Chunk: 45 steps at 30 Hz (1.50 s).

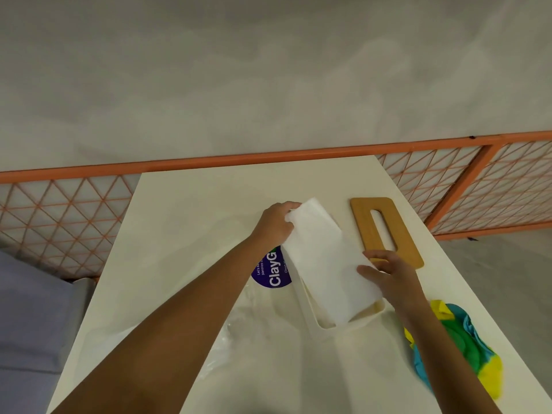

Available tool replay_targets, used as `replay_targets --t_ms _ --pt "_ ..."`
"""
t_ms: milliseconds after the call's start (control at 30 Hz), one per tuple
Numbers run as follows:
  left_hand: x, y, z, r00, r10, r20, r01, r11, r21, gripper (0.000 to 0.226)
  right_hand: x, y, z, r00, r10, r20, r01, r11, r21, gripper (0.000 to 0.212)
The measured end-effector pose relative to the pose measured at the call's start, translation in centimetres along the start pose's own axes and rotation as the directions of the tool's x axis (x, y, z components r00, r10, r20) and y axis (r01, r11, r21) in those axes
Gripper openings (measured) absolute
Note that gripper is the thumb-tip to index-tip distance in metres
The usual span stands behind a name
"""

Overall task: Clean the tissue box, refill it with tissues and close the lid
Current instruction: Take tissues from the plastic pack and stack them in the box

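A white stack of tissues (322, 258) lies slanted over the open cream tissue box (313, 316) in the middle of the table. My left hand (276, 224) grips the stack's far end. My right hand (388, 274) holds its near right end, thumb on top. The lower end of the stack sits inside the box. The wooden lid (385, 228) with a long slot lies flat on the table just right of the box, partly behind my right hand.
An empty clear plastic tissue wrapper (257, 312) with a purple label (273, 271) lies left of the box. A blue, green and yellow cloth (466, 345) is bunched at the table's right edge. An orange mesh fence (448, 180) runs behind the table.
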<state>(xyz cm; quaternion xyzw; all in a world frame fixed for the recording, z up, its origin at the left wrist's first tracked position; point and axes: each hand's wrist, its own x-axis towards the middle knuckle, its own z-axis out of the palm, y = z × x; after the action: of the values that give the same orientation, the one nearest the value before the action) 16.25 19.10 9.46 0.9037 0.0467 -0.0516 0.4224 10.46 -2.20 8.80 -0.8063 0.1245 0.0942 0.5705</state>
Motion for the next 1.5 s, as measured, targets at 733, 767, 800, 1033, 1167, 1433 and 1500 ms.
replay_targets --t_ms 733,767,800,1033,1167,1433,1500 --pt "3.0 -2.4 3.9 0.969 0.194 0.152 -0.245 0.687 0.684 0.039 0.6 1.9 3.6 0.995 -0.045 0.084 0.092 0.676 -0.731 0.041" --pt "2.8 -2.4 3.7 0.968 0.201 0.151 -0.250 0.698 0.671 0.040 0.5 1.7 3.5 0.995 -0.058 0.075 0.095 0.655 -0.750 0.041" --pt "2.6 -2.4 3.4 0.967 0.208 0.149 -0.254 0.717 0.649 0.043 0.3 1.4 3.4 0.995 -0.078 0.064 0.099 0.641 -0.761 0.040" --pt "-0.7 -2.8 0.5 0.976 0.209 0.056 -0.208 0.833 0.513 0.042 -0.3 -1.2 3.5 0.960 -0.267 0.080 0.247 0.684 -0.687 0.033" --pt "-3.4 -4.5 -1.8 0.986 0.166 0.001 -0.147 0.867 0.476 0.041 -0.9 -2.3 6.0 0.935 -0.308 0.178 0.351 0.716 -0.604 0.028" --pt "-9.9 -8.9 -5.7 0.995 0.071 -0.070 -0.031 0.891 0.452 0.040 -2.2 -3.1 12.2 0.912 -0.229 0.342 0.361 0.843 -0.398 0.024" --pt "-11.8 -10.2 -6.5 0.994 0.040 -0.102 0.007 0.907 0.422 0.042 -2.4 -2.9 13.7 0.910 -0.146 0.389 0.298 0.881 -0.367 0.024"
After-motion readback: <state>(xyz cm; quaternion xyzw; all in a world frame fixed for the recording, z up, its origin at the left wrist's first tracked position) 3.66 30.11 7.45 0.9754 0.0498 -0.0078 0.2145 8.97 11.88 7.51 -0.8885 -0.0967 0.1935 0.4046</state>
